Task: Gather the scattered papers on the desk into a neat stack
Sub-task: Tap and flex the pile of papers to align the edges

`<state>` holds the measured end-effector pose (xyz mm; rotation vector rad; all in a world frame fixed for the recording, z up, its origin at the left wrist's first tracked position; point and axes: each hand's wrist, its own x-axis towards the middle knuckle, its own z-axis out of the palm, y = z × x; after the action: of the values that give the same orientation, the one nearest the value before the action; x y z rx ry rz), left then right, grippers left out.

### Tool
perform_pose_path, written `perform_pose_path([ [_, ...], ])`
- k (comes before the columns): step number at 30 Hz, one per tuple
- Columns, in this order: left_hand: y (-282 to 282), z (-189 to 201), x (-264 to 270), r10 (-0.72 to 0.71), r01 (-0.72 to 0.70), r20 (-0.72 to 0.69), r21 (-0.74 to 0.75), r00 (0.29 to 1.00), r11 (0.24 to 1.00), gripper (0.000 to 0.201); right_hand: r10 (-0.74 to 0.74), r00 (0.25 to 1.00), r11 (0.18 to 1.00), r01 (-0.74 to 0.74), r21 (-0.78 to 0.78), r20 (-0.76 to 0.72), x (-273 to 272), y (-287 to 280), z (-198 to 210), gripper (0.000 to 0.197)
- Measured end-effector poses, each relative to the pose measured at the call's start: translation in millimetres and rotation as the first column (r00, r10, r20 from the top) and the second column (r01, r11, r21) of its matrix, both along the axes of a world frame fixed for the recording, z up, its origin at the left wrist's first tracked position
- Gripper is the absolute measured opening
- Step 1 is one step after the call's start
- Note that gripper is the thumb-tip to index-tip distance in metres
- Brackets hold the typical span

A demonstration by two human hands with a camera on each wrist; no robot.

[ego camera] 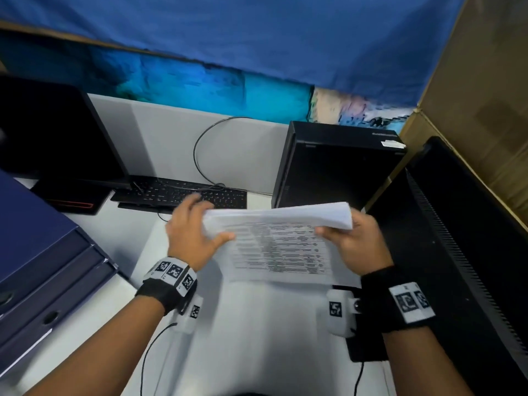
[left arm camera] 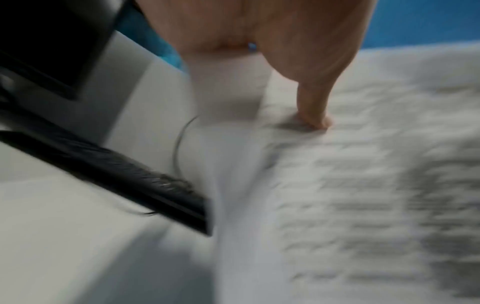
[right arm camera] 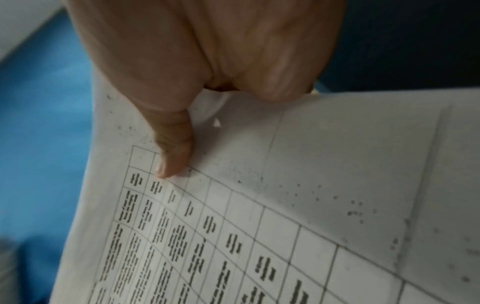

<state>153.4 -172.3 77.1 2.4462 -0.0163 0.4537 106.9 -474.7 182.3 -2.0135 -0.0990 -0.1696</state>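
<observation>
A bundle of white printed papers [ego camera: 278, 241] with table text is held up off the white desk [ego camera: 251, 324], tilted toward me. My left hand [ego camera: 194, 232] grips its left edge, thumb on the front sheet and fingers behind. My right hand [ego camera: 351, 241] grips the right edge the same way, thumb on top. In the left wrist view the thumb [left arm camera: 315, 111] presses on the blurred papers [left arm camera: 363, 185]. In the right wrist view the thumb [right arm camera: 174, 160] lies on the printed grid of the papers [right arm camera: 259, 226]. The fingers behind the sheets are hidden.
A black keyboard [ego camera: 177, 192] lies just beyond the papers, with a monitor [ego camera: 54, 130] at the left and a black computer case [ego camera: 337, 164] at the back right. Blue binders [ego camera: 43, 252] stand at the left. Another dark screen [ego camera: 457, 238] fills the right side.
</observation>
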Motion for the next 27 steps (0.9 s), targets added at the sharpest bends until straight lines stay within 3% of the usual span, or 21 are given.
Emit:
perform_pose_path([
  [1,11,-12,0,0.087,-0.09,-0.059,-0.053,0.994,0.995,0.098,-0.033,0.998,0.995,0.037,0.095,-0.047,-2,-9,-3,0.029],
  [2,20,-22,2,0.109,-0.137,-0.137,-0.21,0.985,0.968,0.115,-0.055,0.995,0.98,0.07,0.184,-0.088,-3,-16,-9,0.028],
  [3,27,-26,4,0.052,-0.144,-0.214,-0.439,0.975,0.887,0.126,-0.07,0.991,0.962,0.096,0.255,-0.111,-4,-22,-14,0.027],
  [4,31,-29,7,-0.063,-0.132,-0.262,-0.665,0.963,0.735,0.13,-0.081,0.989,0.945,0.117,0.306,-0.127,-4,-25,-20,0.026],
  [6,30,-22,13,-0.309,-0.105,-0.259,-0.893,0.915,0.438,0.11,-0.086,0.983,0.912,0.142,0.384,-0.159,-5,-28,-35,0.026],
  [7,26,-13,16,-0.377,-0.084,-0.239,-0.92,0.895,0.384,0.093,-0.085,0.981,0.896,0.152,0.416,-0.176,-5,-28,-44,0.026],
  [8,22,-6,18,-0.398,-0.063,-0.237,-0.913,0.886,0.404,0.08,-0.089,0.977,0.881,0.168,0.442,-0.193,-4,-29,-55,0.026],
  [13,12,-1,15,-0.254,-0.005,-0.287,-0.672,0.924,0.741,0.041,-0.228,0.92,0.773,0.37,0.515,-0.32,-8,-20,-108,0.022],
  [14,11,-7,12,-0.234,0.01,-0.29,-0.608,0.928,0.794,0.039,-0.273,0.902,0.777,0.411,0.476,-0.334,-11,-18,-118,0.021],
  [16,10,-23,4,-0.23,0.011,-0.321,-0.562,0.919,0.827,0.037,-0.317,0.886,0.832,0.431,0.349,-0.337,-17,-11,-135,0.022],
  [18,10,-38,-3,-0.222,-0.039,-0.373,-0.579,0.901,0.814,0.035,-0.342,0.874,0.848,0.446,0.286,-0.346,-20,-5,-146,0.029],
  [20,9,-46,-7,-0.23,-0.081,-0.388,-0.638,0.892,0.765,0.036,-0.377,0.853,0.809,0.493,0.321,-0.36,-20,1,-148,0.037],
  [24,3,-42,-14,-0.26,-0.076,-0.261,-0.825,0.929,0.559,0.051,-0.4,0.845,0.79,0.514,0.334,-0.355,-18,2,-145,0.059],
  [27,0,-32,-13,-0.231,-0.065,-0.194,-0.88,0.953,0.47,0.044,-0.393,0.856,0.749,0.509,0.424,-0.335,-18,0,-138,0.066],
])
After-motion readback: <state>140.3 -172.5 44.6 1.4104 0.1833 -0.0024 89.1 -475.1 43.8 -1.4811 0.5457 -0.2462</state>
